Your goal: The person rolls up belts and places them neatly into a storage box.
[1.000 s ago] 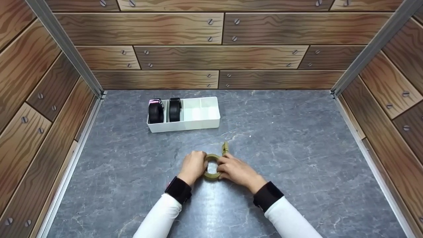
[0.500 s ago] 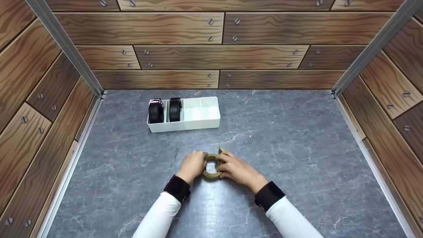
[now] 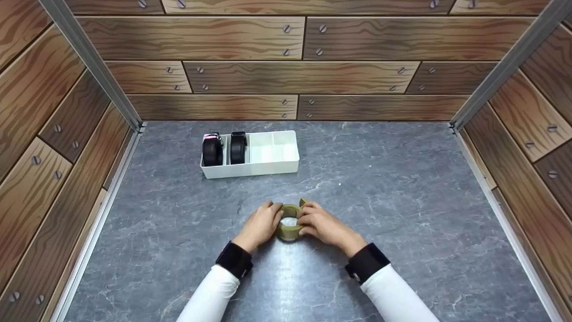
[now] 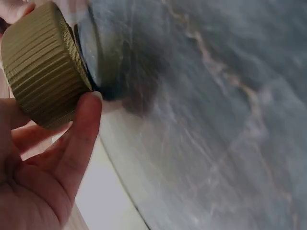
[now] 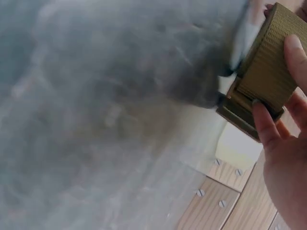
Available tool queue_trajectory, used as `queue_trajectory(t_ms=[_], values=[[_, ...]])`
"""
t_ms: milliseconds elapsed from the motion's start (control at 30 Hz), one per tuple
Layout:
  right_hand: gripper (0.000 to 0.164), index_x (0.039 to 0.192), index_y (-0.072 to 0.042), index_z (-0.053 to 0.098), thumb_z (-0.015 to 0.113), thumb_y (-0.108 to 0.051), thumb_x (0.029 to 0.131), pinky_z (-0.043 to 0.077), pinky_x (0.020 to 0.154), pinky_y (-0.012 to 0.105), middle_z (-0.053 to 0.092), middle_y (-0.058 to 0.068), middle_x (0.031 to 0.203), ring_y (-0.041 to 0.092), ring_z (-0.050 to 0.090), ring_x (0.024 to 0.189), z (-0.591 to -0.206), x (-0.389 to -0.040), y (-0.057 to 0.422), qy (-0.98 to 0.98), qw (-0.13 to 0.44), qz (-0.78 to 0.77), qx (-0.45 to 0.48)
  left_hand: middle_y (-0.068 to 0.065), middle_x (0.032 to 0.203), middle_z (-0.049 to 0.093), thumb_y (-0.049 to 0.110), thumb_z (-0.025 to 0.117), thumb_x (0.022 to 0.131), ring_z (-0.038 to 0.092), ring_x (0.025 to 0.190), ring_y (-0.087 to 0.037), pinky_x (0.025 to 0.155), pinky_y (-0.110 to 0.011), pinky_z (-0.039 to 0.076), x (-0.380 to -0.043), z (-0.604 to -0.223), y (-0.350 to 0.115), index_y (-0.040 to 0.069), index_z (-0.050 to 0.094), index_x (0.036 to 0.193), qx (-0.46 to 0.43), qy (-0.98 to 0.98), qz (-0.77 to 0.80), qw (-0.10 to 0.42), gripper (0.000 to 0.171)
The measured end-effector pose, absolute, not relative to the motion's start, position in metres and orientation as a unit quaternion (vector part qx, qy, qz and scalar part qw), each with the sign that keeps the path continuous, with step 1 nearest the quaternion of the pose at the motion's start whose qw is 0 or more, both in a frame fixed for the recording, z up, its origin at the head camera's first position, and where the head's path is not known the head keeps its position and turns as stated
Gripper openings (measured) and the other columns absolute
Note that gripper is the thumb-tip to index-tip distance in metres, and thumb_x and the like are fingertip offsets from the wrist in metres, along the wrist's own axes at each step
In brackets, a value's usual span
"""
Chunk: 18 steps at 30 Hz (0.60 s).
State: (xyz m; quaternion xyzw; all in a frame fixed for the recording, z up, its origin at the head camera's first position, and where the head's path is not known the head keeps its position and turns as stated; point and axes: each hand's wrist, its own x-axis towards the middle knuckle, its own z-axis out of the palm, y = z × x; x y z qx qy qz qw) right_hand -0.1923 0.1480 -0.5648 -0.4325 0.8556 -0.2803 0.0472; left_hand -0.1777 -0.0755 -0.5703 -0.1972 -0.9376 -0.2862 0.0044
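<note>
An olive webbing belt (image 3: 289, 233), coiled into a ring, is between both hands just above the table in the head view. My left hand (image 3: 261, 223) grips its left side; the left wrist view shows the ribbed outer band (image 4: 41, 67) between thumb and fingers. My right hand (image 3: 328, 227) holds the right side, with its fingers curled on the coil. The belt's buckle end (image 3: 303, 202) pokes out beyond the right fingertips. In the right wrist view, the buckle (image 5: 240, 114) lies close against the coil, under a fingertip. The fingers hide part of the coil.
A white divided tray (image 3: 250, 169) stands farther back, left of centre. Two black coiled belts, the left one (image 3: 212, 151) and the right one (image 3: 237, 148), stand in its left compartments. Wood-patterned walls (image 3: 250, 78) enclose the grey marbled table (image 3: 402, 201).
The belt's loose buckle end has come in from sticking out at the far side to lie against the coil. The coil has tilted and lifted slightly, and the left hand's fingers have shifted around it.
</note>
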Motion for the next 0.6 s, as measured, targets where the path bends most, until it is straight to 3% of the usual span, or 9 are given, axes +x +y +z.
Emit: queue_trajectory(t_ms=[133,300,433,600], values=[[0.021,0.100,-0.004,0.072,0.070,-0.021,0.088,0.039,0.102,0.048,0.065,0.009,0.106,0.032,0.052,0.114,-0.558,-0.197,0.154,0.851,0.072,-0.321,-0.409,-0.008,0.119,0.060,0.010,0.053,0.095,0.060,0.106,-0.024,0.089,-0.039,0.051,-0.174,-0.565,-0.081,0.007,0.065,0.124,-0.260,-0.916,-0.302,0.035,0.031],[0.022,0.105,-0.004,0.071,0.067,-0.021,0.091,0.045,0.093,0.045,0.065,0.007,0.105,0.026,0.058,0.101,-0.546,-0.201,0.162,0.848,0.125,-0.364,-0.365,-0.005,0.130,0.058,0.011,0.065,0.083,0.051,0.121,-0.022,0.102,-0.037,0.042,-0.170,-0.558,-0.084,0.007,0.060,0.131,-0.341,-0.895,-0.282,0.059,0.048],[0.019,0.104,-0.003,0.070,0.065,-0.018,0.093,0.048,0.084,0.036,0.066,0.004,0.098,0.018,0.059,0.090,-0.532,-0.200,0.162,0.834,0.171,-0.389,-0.352,-0.003,0.128,0.059,0.012,0.076,0.082,0.054,0.119,-0.020,0.102,-0.034,0.042,-0.167,-0.552,-0.082,0.010,0.057,0.135,-0.379,-0.883,-0.266,0.078,0.056],[0.019,0.107,-0.001,0.070,0.064,-0.014,0.094,0.048,0.078,0.028,0.069,0.003,0.097,0.012,0.059,0.086,-0.529,-0.202,0.165,0.805,0.218,-0.432,-0.343,-0.004,0.114,0.064,0.010,0.078,0.082,0.063,0.101,-0.019,0.088,-0.030,0.051,-0.163,-0.543,-0.080,0.013,0.062,0.130,-0.417,-0.865,-0.258,0.104,0.051]])
